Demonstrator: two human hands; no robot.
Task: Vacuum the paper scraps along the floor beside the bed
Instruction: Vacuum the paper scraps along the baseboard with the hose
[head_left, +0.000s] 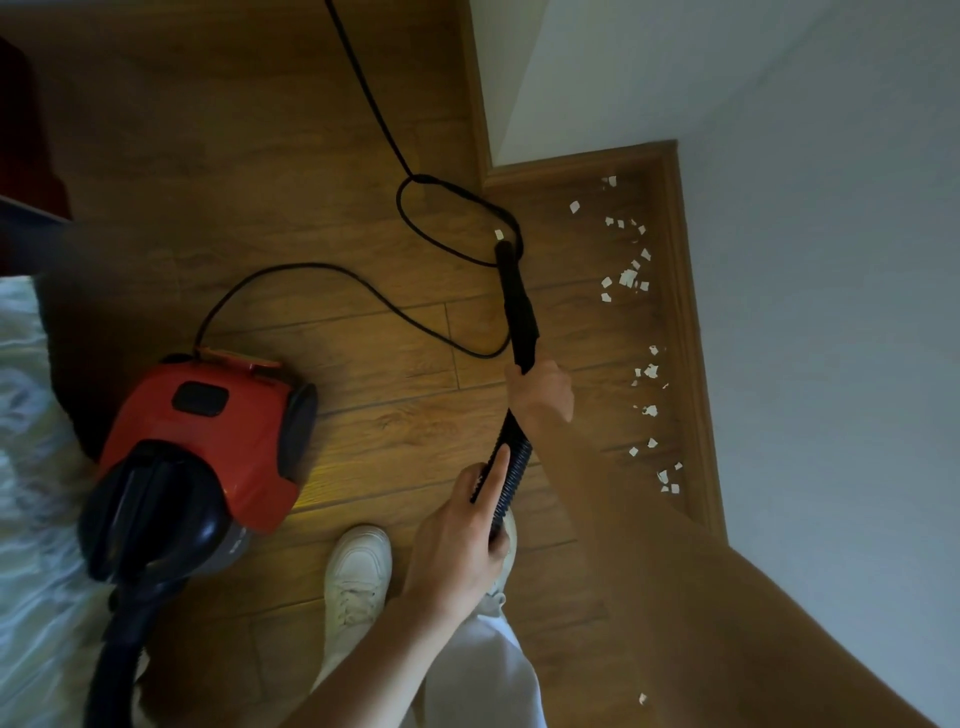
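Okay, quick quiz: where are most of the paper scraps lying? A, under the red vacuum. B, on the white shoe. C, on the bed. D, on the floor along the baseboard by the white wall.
D: the scraps lie strung out on the wood floor beside the baseboard, right of the nozzle.

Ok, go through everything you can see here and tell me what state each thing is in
Paper scraps: scattered on the floor along the skirting, not picked up.
Nozzle: tip low, beside one scrap.
Hose: runs between both hands.
Right hand: grips the nozzle's rear end.
Left hand: holds the hose, forefinger straight along it.
Vacuum cleaner: on the floor.
Power cord: looped loosely across the floor.
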